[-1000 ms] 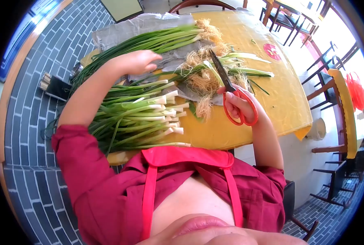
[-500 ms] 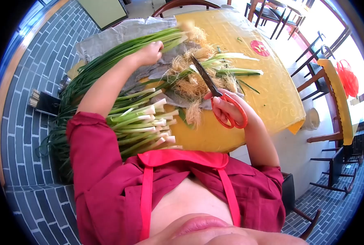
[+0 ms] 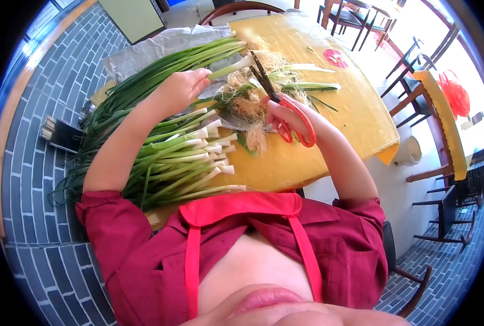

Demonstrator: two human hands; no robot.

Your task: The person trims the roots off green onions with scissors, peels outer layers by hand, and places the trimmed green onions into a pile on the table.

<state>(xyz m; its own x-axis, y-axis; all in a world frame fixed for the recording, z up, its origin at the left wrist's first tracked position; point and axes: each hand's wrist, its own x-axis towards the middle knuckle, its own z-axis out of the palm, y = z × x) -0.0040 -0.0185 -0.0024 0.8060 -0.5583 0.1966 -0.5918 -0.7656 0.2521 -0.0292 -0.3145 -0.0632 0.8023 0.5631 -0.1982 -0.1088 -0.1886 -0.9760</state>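
Note:
My left hand (image 3: 183, 87) is closed around a green onion (image 3: 228, 69), whose white root end points right. Red-handled scissors (image 3: 296, 117) are in my right hand (image 3: 286, 115), their dark blades parted and reaching up to that root end. Whether the blades touch the stalk I cannot tell. Beneath the scissors lies a heap of cut, stringy roots (image 3: 247, 103) with some pale leaf scraps. A bundle of green onions (image 3: 166, 62) stretches behind my left hand. Nearer my body, more green onions (image 3: 193, 157) lie with bare white ends facing right.
A yellow cloth (image 3: 350, 103) covers the table, with a grey sheet (image 3: 171, 41) under the far bundle. On the left, a dark holder (image 3: 65, 135) of chopsticks stands by the brick wall. Chairs (image 3: 356, 19) and a red plastic bag (image 3: 454, 92) are beyond the table.
My left hand has drawn a green onion from the far bundle toward me. The scissors have shifted slightly left and up, bringing their blades to its root end.

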